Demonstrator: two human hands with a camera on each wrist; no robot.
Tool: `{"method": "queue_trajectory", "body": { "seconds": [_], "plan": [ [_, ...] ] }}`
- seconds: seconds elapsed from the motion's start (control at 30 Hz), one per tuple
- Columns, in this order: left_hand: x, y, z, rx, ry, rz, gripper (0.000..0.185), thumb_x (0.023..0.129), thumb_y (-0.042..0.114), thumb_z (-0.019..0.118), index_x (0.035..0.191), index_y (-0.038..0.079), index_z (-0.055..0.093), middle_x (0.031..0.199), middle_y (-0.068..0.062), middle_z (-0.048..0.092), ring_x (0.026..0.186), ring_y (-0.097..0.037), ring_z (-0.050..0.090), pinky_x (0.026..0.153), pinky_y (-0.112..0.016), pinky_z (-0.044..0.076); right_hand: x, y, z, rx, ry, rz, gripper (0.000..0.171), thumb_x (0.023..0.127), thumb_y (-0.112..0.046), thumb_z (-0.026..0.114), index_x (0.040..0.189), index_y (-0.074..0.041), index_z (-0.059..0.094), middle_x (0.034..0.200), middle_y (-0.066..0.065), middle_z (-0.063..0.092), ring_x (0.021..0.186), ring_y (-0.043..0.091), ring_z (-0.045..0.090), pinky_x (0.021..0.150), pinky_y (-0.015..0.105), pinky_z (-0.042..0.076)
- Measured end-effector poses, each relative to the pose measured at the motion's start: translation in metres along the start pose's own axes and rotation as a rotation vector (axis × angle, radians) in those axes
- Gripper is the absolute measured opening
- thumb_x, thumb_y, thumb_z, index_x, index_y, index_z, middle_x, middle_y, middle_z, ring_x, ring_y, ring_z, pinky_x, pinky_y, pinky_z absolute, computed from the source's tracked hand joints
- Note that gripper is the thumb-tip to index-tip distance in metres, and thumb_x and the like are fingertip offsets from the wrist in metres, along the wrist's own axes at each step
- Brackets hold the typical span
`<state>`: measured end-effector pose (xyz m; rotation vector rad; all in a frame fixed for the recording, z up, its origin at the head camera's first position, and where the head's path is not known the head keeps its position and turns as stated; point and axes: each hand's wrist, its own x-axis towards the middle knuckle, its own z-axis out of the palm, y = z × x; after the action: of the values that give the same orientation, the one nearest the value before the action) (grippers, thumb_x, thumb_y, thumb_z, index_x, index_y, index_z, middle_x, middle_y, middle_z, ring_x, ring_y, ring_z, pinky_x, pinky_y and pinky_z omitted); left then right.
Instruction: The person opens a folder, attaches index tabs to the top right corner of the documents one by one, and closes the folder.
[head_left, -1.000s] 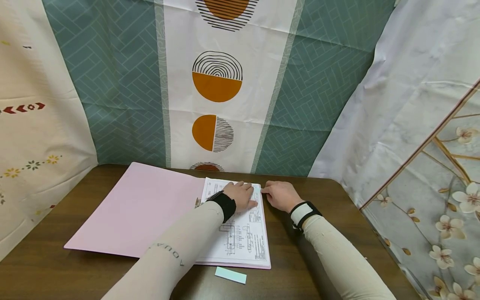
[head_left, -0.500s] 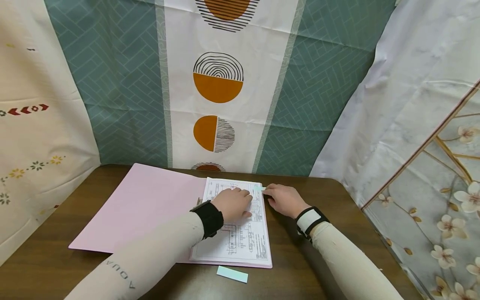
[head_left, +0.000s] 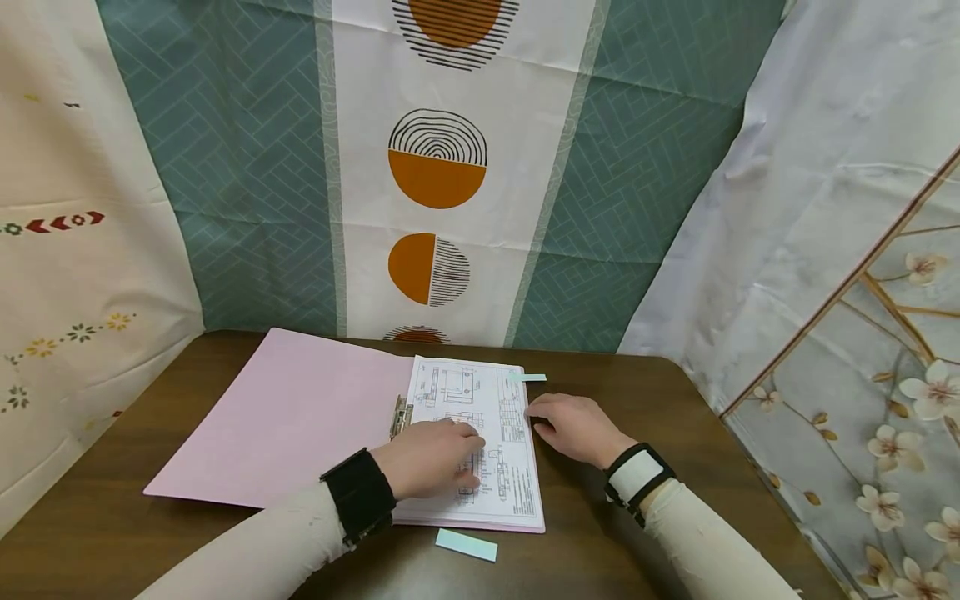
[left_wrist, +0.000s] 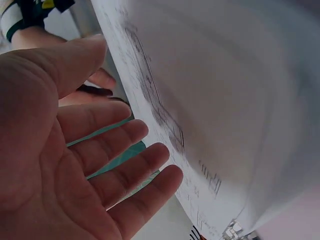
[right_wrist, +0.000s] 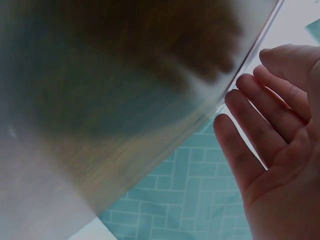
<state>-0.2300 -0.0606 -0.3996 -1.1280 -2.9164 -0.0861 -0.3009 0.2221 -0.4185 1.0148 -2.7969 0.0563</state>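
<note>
A pink folder point(head_left: 300, 417) lies open on the table, with a stack of printed drawing sheets point(head_left: 510, 500) on its right half. At the sheets' upper right edge sits a pale green sticky tab point(head_left: 536, 377), partly sticking out past the paper. My left hand point(head_left: 427, 462) is over the lower middle of the top sheet; its fingers point(left_wrist: 142, 202) are loosely extended with nothing in them. Beside the sheets' right edge, below the tab, is my right hand point(head_left: 576, 427), its relaxed fingers point(right_wrist: 260, 130) holding nothing. Whether its fingertips touch the paper edge I cannot tell.
A second pale green strip point(head_left: 467, 545) lies on the brown table point(head_left: 600, 533) just in front of the folder. The folder's metal clip point(head_left: 401, 417) is at the fold, left of the sheets. Patterned cloths point(head_left: 262, 192) hang behind and at both sides.
My left hand has drawn back from the top of the sheet toward the lower left. My right hand has let go of the sticky tab and moved slightly down, leaving the tab protruding.
</note>
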Motion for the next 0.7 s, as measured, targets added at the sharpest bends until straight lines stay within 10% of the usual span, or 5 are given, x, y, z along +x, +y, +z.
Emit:
{"method": "queue_trajectory", "body": {
  "seconds": [0.7],
  "plan": [
    [-0.028,0.006,0.013,-0.049,0.054,0.114,0.052,0.09,0.05,0.091,0.129,0.017,0.079,0.129,0.001,0.075,0.119,-0.021,0.07,0.099,-0.038,0.057,-0.042,-0.039,-0.012,0.086,-0.023,-0.008,0.021,0.1,-0.013,0.083,0.12,-0.014,0.084,0.121,-0.003,0.078,0.105,0.014,0.074,0.091,0.04,0.063]
  ]
}}
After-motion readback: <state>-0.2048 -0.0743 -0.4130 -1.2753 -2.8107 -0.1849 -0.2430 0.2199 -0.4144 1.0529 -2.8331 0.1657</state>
